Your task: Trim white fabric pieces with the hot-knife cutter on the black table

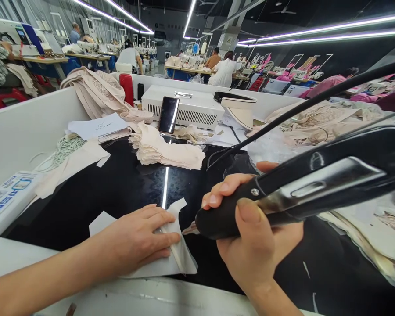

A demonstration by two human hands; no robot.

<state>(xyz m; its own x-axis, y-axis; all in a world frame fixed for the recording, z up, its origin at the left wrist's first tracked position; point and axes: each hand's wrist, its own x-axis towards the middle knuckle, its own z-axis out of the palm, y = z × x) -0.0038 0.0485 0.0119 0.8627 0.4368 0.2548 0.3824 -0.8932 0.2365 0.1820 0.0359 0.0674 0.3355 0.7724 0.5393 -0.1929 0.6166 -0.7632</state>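
Head view, and here's the L hand [148, 235] down on the white cloth [184, 259], fingers stretched out over it, pressing, nr the front edge of the black counter [118, 188]. R hand [260, 245]: fingers wrapped round the black tool [303, 188], thumb along its side. Its tip [191, 228] is right by the cloth's R edge; touching or not, can't tell. Straight up the middle, a stack of cream pieces [169, 147]; behind it a phone [169, 115] leans on the white box [194, 107], w/ a red bottle [126, 87] to the L and a visor [242, 115] to the R. Over on the L: a tangle of pale green cord [66, 149] by a printed paper [98, 125], plus a white pkg [11, 202] w/ blue lettering closer to the front. Bkgd: a person in white [224, 72], back to cam, strip lights [189, 17] overhead.
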